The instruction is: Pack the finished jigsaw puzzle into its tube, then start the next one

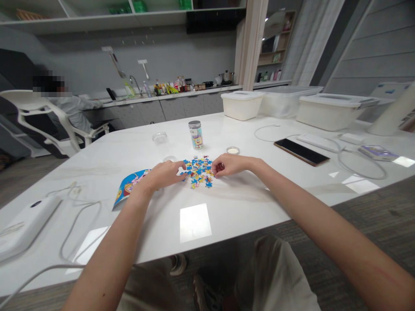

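A loose pile of small blue, yellow and pink jigsaw puzzle pieces (198, 170) lies on the white table (266, 203). At the pile's left edge is my left hand (166, 173), its thumb and forefinger apart beside the outer pieces. My right hand (229, 165) rests at the right edge with fingers curled in; whatever they pinch is hidden. Behind the pile stands a cartoon-printed can (196, 136) with a grey lid. A curved picture sheet (131, 183) in matching colours lies partly behind my left forearm.
A clear plastic container (160, 138) and a round lid (232, 150) lie near the can. To the right are a phone (301, 151), cables and lidded storage boxes (330, 113). A white device (29, 224) with cables sits at left. Someone sits on a white chair (48, 114) beyond.
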Demonstrator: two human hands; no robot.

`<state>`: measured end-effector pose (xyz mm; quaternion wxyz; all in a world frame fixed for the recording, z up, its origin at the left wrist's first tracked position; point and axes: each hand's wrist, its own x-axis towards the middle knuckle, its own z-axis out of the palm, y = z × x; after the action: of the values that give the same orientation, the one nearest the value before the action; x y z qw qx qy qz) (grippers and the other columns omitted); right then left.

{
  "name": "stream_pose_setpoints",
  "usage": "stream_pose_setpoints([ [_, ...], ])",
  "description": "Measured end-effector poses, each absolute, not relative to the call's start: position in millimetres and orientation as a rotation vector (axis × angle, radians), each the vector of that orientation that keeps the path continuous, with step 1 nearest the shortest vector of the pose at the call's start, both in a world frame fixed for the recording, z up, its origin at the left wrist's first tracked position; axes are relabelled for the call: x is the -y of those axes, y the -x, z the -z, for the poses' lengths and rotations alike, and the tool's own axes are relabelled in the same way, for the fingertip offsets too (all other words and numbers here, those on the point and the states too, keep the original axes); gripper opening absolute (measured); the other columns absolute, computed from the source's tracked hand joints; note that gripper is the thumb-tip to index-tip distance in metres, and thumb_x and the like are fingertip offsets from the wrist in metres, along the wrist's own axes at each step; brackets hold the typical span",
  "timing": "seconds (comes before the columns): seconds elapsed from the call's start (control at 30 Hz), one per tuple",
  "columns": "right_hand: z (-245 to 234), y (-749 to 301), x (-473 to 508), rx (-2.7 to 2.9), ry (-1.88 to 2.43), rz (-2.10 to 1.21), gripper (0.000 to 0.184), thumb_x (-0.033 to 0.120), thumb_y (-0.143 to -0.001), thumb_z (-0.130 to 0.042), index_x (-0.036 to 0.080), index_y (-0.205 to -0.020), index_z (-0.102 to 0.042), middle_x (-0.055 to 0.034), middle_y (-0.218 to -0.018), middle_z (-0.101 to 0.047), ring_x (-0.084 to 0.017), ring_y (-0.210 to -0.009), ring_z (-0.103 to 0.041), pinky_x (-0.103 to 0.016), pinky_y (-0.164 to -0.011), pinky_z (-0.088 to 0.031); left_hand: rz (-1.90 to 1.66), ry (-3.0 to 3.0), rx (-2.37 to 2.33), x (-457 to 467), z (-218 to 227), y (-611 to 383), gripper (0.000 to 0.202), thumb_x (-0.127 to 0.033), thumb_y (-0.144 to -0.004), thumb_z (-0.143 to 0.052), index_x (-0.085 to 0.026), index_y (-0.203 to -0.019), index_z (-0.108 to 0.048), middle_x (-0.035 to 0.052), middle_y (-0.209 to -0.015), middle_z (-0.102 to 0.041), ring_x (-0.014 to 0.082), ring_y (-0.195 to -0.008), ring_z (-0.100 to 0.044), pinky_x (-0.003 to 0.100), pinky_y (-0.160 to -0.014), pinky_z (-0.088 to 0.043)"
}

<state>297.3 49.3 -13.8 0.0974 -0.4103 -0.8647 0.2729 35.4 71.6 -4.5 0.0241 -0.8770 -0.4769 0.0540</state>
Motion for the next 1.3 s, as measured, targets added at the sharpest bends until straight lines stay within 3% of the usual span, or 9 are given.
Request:
stream_pose_setpoints([
  [0.2,16.0,-298.7,-51.0,2.545,1.193,-0.835,0.009,0.018,-0.072,-0.063,0.015,-0.077,-0.069,-0.0006,-0.068,-0.066,-0.011,-0.06,-0.054,-0.023,-0.061,-0.042,-0.25,2.727,1.546,-74.5,2.2,-27.3,0.038,-0.047,-0.086,-0.048,-0.025,-0.113,-0.063,0.0057,-0.094,-0.069,0.0201,-0.077,-0.065,0.028,-0.069,-0.045],
  [0.6,13.1,-297.2,-48.6,2.555,1.222,-0.826,0.008,0.017,-0.073,-0.062,0.015,-0.078,-0.068,-0.0008,-0.069,-0.065,-0.011,-0.06,-0.054,-0.023,-0.061,-0.043,-0.195,2.804,1.481,-77.3,7.6,-28.1,0.03,-0.03,-0.083,-0.047,-0.026,-0.11,-0.058,0.0024,-0.086,-0.068,0.0185,-0.073,-0.063,0.026,-0.064,-0.042],
  [0.83,12.5,-297.1,-47.2,2.554,1.248,-0.82,0.007,0.019,-0.073,-0.062,0.015,-0.076,-0.067,-0.0006,-0.068,-0.064,-0.011,-0.06,-0.053,-0.024,-0.061,-0.042,-0.18,2.844,1.441,-70.1,2.5,-31.6,0.019,-0.033,-0.083,-0.05,-0.023,-0.096,-0.059,0.0023,-0.081,-0.066,0.0183,-0.071,-0.062,0.026,-0.063,-0.041],
  [1.0,12.8,-297.7,-48.4,2.554,1.239,-0.826,0.007,0.019,-0.073,-0.062,0.016,-0.076,-0.067,-0.0005,-0.068,-0.064,-0.01,-0.06,-0.053,-0.024,-0.061,-0.042,-0.157,2.859,1.437,-67.6,0.5,-32.8,0.024,-0.035,-0.083,-0.05,-0.023,-0.102,-0.059,0.0011,-0.077,-0.065,0.017,-0.068,-0.06,0.025,-0.061,-0.039],
  [1.3,14.6,-298.1,-49.2,2.554,1.226,-0.835,0.009,0.02,-0.073,-0.062,0.015,-0.077,-0.068,-0.0005,-0.068,-0.064,-0.011,-0.061,-0.054,-0.023,-0.062,-0.042,-0.088,3.054,1.323,-59.5,-3.2,-33.3,0.033,-0.042,-0.082,-0.049,-0.018,-0.1,-0.063,-0.0032,-0.055,-0.055,0.0148,-0.052,-0.051,0.025,-0.059,-0.036],
])
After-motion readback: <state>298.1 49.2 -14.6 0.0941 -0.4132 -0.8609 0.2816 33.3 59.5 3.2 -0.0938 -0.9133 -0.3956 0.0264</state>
